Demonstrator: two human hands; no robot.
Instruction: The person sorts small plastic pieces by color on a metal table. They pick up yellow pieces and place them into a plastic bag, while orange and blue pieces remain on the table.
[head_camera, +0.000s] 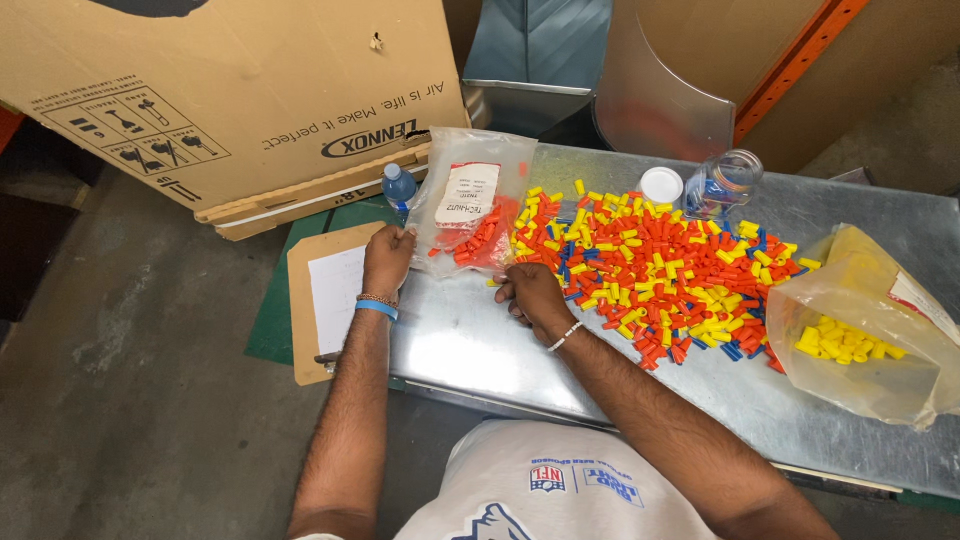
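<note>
A big pile of small orange, yellow and blue plastic caps (655, 270) is spread over a metal sheet table (470, 350). My right hand (532, 297) rests at the pile's left edge, fingers curled, knuckles up; whether it holds a cap is hidden. My left hand (387, 258) touches the left edge of a clear plastic bag (470, 205) that holds orange caps and a white label. A second clear bag (870, 330) at the right holds yellow caps.
A clear glass jar (725, 185) lies on its side behind the pile, its white lid (661, 184) beside it. A water bottle (399, 187) stands by a large cardboard box (230, 90). A clipboard with paper (325, 295) lies left of the table.
</note>
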